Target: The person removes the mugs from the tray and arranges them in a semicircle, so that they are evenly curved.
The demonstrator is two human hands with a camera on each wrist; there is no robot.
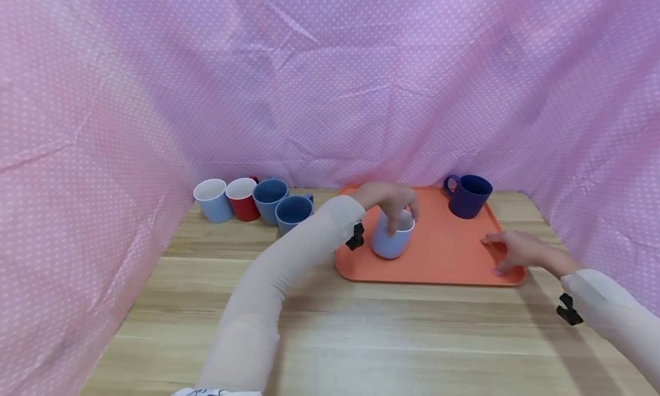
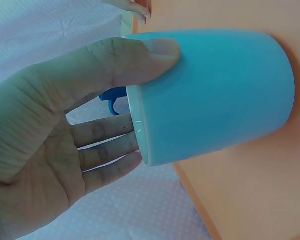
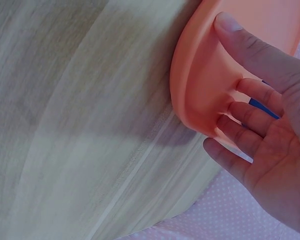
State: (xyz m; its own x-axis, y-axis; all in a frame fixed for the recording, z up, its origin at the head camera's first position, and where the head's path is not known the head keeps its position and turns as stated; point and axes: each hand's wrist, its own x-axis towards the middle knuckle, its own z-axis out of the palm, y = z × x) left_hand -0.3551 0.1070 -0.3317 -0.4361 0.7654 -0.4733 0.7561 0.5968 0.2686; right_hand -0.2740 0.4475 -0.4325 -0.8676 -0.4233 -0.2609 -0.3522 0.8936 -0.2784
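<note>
A light blue mug [image 1: 390, 239], white inside, stands upright on the left part of an orange tray [image 1: 443, 264]; no handle shows. My left hand [image 1: 389, 201] holds it from above by the rim. In the left wrist view, the thumb [image 2: 162, 52] presses on the mug's outer wall [image 2: 220, 95], while the other fingers reach to the rim's far side. My right hand [image 1: 518, 250] is at the tray's right end, fingers loosely spread and nothing gripped. Its thumb [image 3: 227, 22] overlaps the tray's rim [image 3: 182, 65] in the right wrist view.
A dark blue mug [image 1: 468, 198] stands at the tray's back right corner. Left of the tray, a row on the wooden table [image 1: 361, 338] holds a pale blue mug [image 1: 213, 204], a red mug [image 1: 243, 204] and two grey-blue mugs [image 1: 269, 204]. Pink dotted cloth [image 1: 330, 98] hangs behind.
</note>
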